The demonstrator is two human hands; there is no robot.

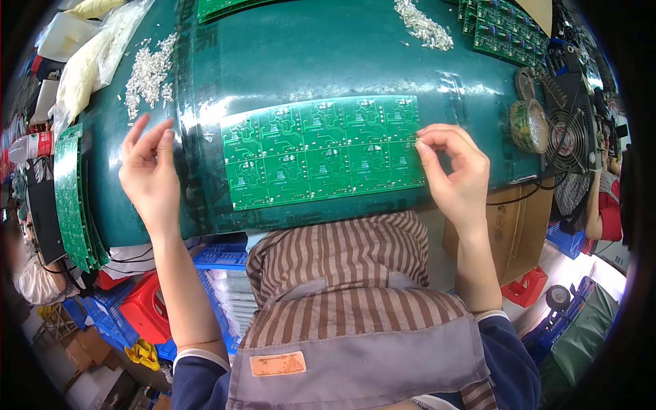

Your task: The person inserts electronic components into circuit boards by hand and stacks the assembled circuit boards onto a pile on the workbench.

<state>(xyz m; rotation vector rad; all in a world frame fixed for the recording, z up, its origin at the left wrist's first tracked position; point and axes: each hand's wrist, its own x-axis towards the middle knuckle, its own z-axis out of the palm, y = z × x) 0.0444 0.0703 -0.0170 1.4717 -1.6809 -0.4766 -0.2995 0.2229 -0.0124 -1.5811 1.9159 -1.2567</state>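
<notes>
A green printed circuit board panel with rows of repeated patterns lies in front of me. My right hand is at the panel's right edge, thumb and index finger pinched together. Whatever is between those fingertips is too small to make out. To the left of the panel, my left hand is raised over the mat with its fingers apart and nothing visible in them. Just beyond its fingertips is a loose pile of small clear components.
A dark green mat covers the table. Another component pile lies at the far right, near populated circuit boards. Tape rolls and a fan stand right. More green boards lean at the left edge, below a plastic bag.
</notes>
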